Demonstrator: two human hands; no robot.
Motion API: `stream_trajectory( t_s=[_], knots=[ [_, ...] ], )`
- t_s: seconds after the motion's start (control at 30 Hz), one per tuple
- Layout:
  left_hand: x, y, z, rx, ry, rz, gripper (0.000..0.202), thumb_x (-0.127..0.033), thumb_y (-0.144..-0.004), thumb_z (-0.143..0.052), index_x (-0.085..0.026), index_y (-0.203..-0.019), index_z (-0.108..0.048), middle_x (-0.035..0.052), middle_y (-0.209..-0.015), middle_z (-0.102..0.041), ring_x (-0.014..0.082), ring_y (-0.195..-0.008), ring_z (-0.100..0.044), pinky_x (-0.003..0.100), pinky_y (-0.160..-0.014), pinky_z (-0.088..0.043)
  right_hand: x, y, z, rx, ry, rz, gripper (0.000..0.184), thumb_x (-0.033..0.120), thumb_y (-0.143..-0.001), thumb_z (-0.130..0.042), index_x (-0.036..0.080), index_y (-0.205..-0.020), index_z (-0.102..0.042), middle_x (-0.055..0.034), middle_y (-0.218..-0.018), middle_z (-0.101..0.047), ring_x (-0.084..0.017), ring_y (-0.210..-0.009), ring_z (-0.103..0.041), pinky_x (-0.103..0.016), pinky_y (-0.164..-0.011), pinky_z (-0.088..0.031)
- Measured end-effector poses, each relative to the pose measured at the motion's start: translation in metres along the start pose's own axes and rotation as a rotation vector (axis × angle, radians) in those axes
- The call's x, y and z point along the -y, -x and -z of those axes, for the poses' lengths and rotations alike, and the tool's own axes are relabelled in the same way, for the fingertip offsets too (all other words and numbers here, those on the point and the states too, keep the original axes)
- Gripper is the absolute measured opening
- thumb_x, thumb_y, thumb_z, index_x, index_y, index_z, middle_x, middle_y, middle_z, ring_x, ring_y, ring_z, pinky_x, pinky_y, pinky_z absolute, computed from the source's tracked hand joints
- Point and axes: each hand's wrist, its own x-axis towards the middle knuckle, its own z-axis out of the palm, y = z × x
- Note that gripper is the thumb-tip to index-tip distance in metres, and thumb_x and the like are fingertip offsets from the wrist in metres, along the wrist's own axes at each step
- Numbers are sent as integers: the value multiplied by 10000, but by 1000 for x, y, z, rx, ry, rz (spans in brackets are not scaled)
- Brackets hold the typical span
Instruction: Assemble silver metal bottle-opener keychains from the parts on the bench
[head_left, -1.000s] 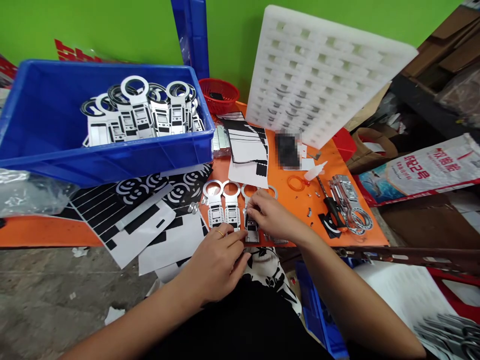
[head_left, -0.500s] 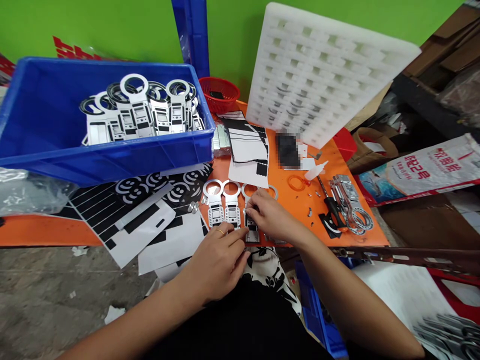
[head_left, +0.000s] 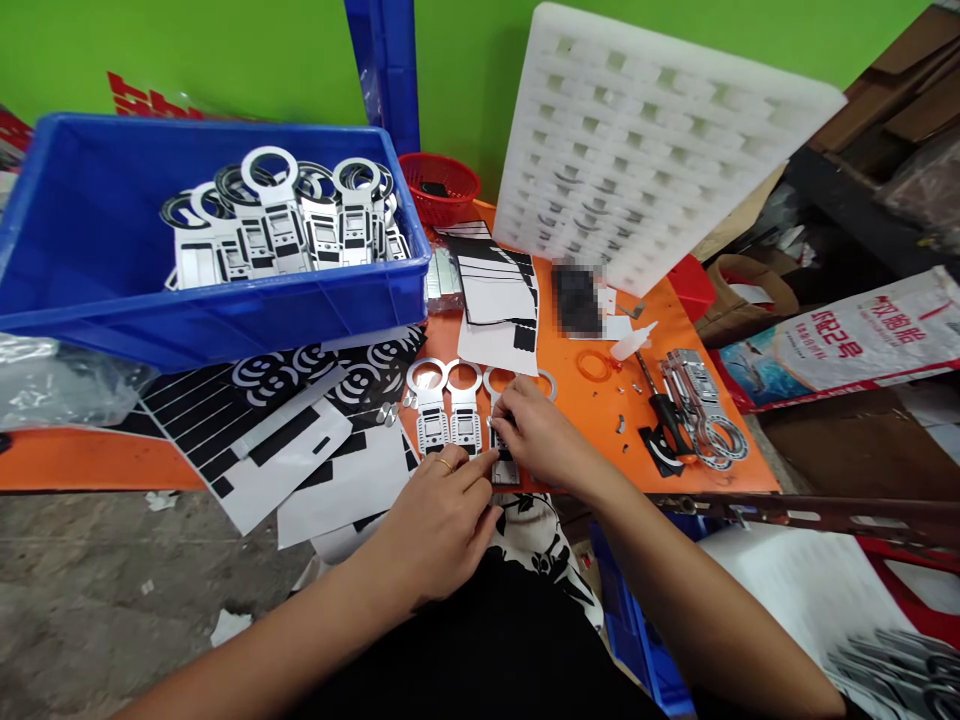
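Observation:
A row of flat silver parts with ring ends lies at the table's front edge; one ring-ended part [head_left: 464, 425] is left of my hands. My right hand [head_left: 538, 428] bends over the third ring-ended part [head_left: 505, 470], thumb and fingertips pinched together on its upper body; whatever they hold is too small or hidden to name. My left hand [head_left: 442, 515], with a ring on one finger, lies palm down over the parts' lower ends. Its index finger stretches out to the third part's dark face, and the other fingers are loosely bent. My right hand partly covers another ring end [head_left: 550, 384].
A blue bin [head_left: 225, 325] of similar parts stands at the left. Black and white sticker sheets [head_left: 300, 460] spread beside it. Behind are a red basket [head_left: 442, 205] and an upright white foam block [head_left: 645, 140]. A screwdriver [head_left: 667, 415], a small bottle [head_left: 630, 343] and metal parts [head_left: 701, 400] lie right.

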Motion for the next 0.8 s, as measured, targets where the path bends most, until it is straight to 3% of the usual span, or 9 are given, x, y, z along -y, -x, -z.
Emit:
stream_trajectory(
  t_s=[0.13, 0.3, 0.47, 0.6, 0.8],
  knots=[
    [0, 0, 0, 8, -4, 1, 132, -199, -874, -559, -131, -802, -646, 134, -1220, -672, 300, -936, -530, 493, -770, -502, -1, -1, -2, -28, -8, -8, 103, 140, -869, -503, 206, -797, -470, -63, -984, -493, -175, -827, -514, -349, -764, -479],
    [0, 0, 1, 13, -11, 10, 129, -201, -880, -556, -132, -827, -651, 125, -1235, -667, 296, -941, -526, 486, -787, -498, 2, 3, 4, -161, 11, -28, 96, 128, -872, -508, 188, -942, -537, -82, -1008, -509, -186, -824, -526, -337, -708, -472],
    [0, 0, 0, 8, -1, 10, 126, -197, -872, -557, -130, -827, -653, 128, -1218, -677, 294, -916, -530, 489, -777, -499, 3, 17, 6, -159, 256, 141, 324, 15, -869, -415, 178, -978, -671, -127, -1045, -544, -244, -941, -530, -366, -731, -459],
    [1, -1, 2, -20, 119, 33, 117, -183, -864, -547, -141, -823, -648, 139, -1156, -693, 277, -902, -550, 493, -807, -499, 1, 29, 4, -107, 413, 191, 411, -25, -819, -432, 210, -1041, -687, -140, -1089, -572, -283, -966, -508, -425, -753, -447],
    [1, -2, 18, -83, 684, 310, 260, -158, -895, -455, -201, -1004, -686, 48, -906, -693, 195, -903, -619, 344, -791, -527, 25, 49, 13, -201, -146, 201, 206, 134, -931, -493, 225, -1063, -621, -89, -1064, -568, -215, -1006, -564, -378, -836, -500]
  ],
)
